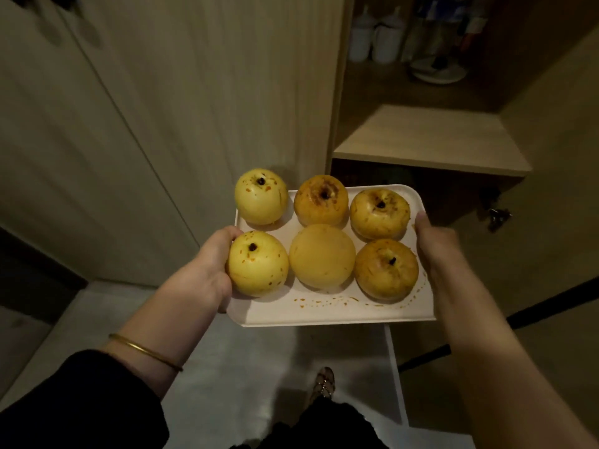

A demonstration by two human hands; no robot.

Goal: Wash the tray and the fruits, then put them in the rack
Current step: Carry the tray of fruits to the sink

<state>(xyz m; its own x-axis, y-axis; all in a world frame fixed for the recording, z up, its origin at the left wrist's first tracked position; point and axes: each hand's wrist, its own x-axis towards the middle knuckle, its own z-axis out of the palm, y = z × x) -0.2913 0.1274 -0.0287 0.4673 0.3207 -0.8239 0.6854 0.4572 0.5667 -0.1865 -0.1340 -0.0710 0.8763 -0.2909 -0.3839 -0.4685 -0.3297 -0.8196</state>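
A white rectangular tray is held level in mid-air in front of me. Several yellow fruits sit on it in two rows, most of them smeared with orange specks, and more specks dot the tray's near edge. My left hand grips the tray's left edge beside the front left fruit. My right hand grips the right edge, its thumb lying on the rim next to the back right fruit.
Tall cupboard doors stand to the left and ahead. An open cupboard at the upper right has a wooden shelf, white jars and a round lid deeper inside. A pale floor and my foot show below.
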